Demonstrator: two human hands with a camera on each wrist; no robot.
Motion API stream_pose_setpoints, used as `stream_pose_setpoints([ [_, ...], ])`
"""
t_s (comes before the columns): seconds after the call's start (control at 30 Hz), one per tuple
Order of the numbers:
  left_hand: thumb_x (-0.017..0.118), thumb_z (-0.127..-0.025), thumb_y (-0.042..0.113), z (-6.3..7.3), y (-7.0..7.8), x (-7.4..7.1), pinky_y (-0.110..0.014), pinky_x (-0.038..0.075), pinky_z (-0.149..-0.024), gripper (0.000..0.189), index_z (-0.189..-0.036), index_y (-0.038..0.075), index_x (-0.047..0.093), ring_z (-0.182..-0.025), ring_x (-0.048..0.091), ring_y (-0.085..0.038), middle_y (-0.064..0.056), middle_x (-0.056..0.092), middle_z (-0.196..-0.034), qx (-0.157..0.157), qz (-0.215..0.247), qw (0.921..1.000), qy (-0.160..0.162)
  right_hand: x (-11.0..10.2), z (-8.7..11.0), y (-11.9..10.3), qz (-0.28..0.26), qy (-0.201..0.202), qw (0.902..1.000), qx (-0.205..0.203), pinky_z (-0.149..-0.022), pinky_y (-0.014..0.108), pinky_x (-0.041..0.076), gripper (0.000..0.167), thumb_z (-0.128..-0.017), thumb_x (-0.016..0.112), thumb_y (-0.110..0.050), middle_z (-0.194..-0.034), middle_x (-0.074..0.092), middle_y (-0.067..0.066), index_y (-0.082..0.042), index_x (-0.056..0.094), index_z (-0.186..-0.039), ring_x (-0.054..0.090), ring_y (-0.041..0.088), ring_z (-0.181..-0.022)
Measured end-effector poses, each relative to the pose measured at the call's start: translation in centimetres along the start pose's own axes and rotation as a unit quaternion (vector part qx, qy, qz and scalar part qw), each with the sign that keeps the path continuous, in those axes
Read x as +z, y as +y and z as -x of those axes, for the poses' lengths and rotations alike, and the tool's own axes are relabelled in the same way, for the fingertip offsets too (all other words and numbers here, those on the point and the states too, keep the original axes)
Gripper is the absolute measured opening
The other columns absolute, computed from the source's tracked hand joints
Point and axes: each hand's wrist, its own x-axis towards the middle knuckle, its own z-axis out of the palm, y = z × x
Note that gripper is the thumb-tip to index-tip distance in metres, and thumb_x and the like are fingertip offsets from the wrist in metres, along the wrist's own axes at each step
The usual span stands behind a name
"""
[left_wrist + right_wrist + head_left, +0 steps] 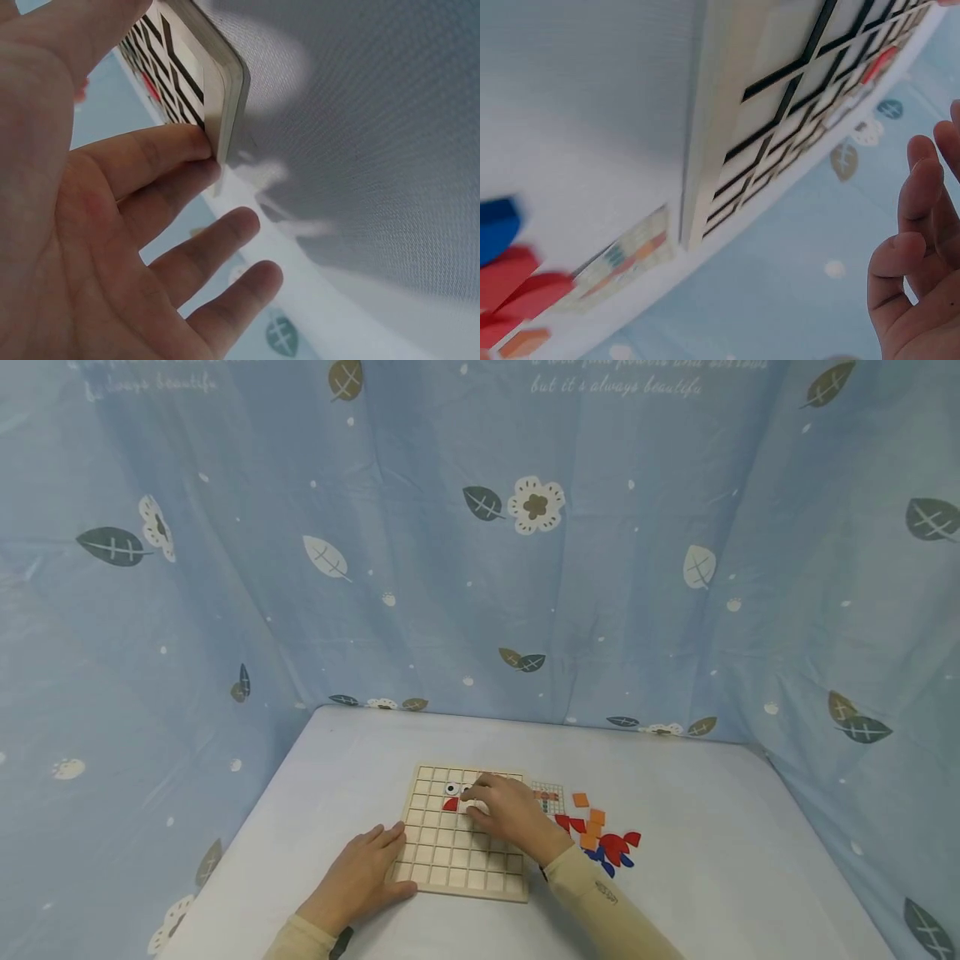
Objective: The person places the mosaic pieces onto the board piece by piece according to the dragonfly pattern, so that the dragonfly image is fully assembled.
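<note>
A square wooden grid board (452, 858) lies on the white table. Two eye tiles, the left one (452, 789) plain to see, sit side by side in its upper part, with a red quarter-round piece (450, 805) below the left one. My left hand (358, 875) spreads along the board's left side, fingertips at the frame (225, 97) and thumb at the lower left corner. Over the upper right of the board, my right hand (512, 812) bends its fingers (920, 180) loosely. Its fingertips are right at the other eye tile, partly covering it, with the thumb apart.
Right of the board lies a pattern card (555, 802), partly behind my right hand. Beside it are loose orange squares (581, 800), red pieces (613, 845) and blue pieces (607, 868). A blue leaf-print curtain (420, 610) surrounds the table.
</note>
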Motion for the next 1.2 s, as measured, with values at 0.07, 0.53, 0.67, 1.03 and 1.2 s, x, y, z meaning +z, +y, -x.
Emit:
stream_pose_setpoints([
  [0.07,0.079,-0.082,0.052,0.0,0.0,0.0,-0.061,0.043,-0.107,0.081,-0.135,-0.007,0.060,-0.133,0.049,-0.047,-0.020,0.054,-0.146,0.000,0.001,1.0000,-0.001,-0.8,1.0,0.0,-0.006,0.007,1.0000,-0.002,-0.075,0.028,0.060,0.021,-0.093,0.076,-0.028,-0.110,0.069,-0.004,-0.023,0.077,-0.113,0.068,0.011,-0.093],
  [0.53,0.077,-0.085,0.052,0.0,-0.2,0.2,-0.061,0.044,-0.106,0.080,-0.136,-0.007,0.060,-0.132,0.050,-0.047,-0.020,0.054,-0.146,0.013,-0.002,0.9999,0.000,-5.3,8.1,2.5,-0.008,0.103,0.9945,-0.012,-0.084,0.040,0.061,0.032,-0.085,0.083,-0.020,-0.117,0.070,-0.002,-0.020,0.075,-0.116,0.068,0.018,-0.105],
  [0.67,0.077,-0.084,0.052,0.1,-0.4,0.1,-0.062,0.045,-0.104,0.080,-0.135,-0.007,0.060,-0.131,0.050,-0.047,-0.021,0.054,-0.145,0.017,-0.001,0.9999,0.003,-6.1,10.1,3.8,0.007,0.112,0.9935,0.020,-0.086,0.044,0.060,0.033,-0.081,0.087,-0.020,-0.116,0.071,-0.003,-0.021,0.076,-0.113,0.068,0.017,-0.105],
  [1.03,0.078,-0.084,0.051,0.1,-0.4,0.2,-0.062,0.043,-0.106,0.080,-0.135,-0.008,0.059,-0.132,0.049,-0.048,-0.021,0.053,-0.146,0.007,0.010,0.9999,0.002,-8.4,14.3,6.7,0.017,0.109,0.9863,0.123,-0.083,0.040,0.062,0.036,-0.079,0.089,-0.019,-0.107,0.070,-0.010,-0.023,0.077,-0.113,0.065,0.011,-0.099],
  [1.2,0.078,-0.085,0.051,0.2,-0.3,0.2,-0.062,0.043,-0.106,0.080,-0.136,-0.008,0.059,-0.132,0.049,-0.048,-0.021,0.053,-0.146,0.006,0.009,0.9999,0.003,-8.8,16.0,7.8,0.028,0.096,0.9825,0.157,-0.083,0.044,0.062,0.039,-0.078,0.090,-0.019,-0.110,0.071,-0.007,-0.022,0.076,-0.114,0.066,0.015,-0.101],
])
